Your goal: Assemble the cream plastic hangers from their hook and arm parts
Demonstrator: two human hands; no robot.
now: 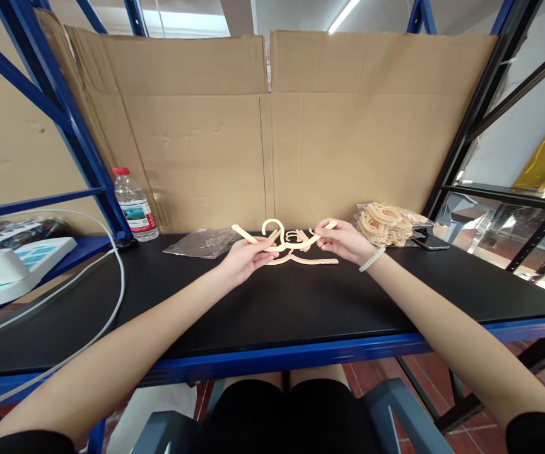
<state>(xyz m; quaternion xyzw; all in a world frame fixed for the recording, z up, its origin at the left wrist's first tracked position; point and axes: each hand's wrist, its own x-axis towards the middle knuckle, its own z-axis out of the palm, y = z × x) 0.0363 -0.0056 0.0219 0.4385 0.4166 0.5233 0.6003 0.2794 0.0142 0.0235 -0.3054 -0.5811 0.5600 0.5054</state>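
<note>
A cream plastic clothes hanger (282,246) is held above the black table between both my hands, its hook up and its two arms angled upward. My left hand (248,257) is closed on the hanger's left arm, and the outer end sticks out past the fingers. With a pinch, my right hand (341,239) grips the right arm near its end. Just below and behind lies another cream hanger (317,261) on the table. More cream hanger pieces (296,236) lie farther back, partly hidden by the held one.
Right of my hands sits a clear bag of cream hangers (386,224), with a phone (431,243) beside it. An empty-looking plastic bag (201,243) lies at left near a water bottle (135,208). A white cable (122,284) loops across the table's left side. Cardboard (197,139) walls the back.
</note>
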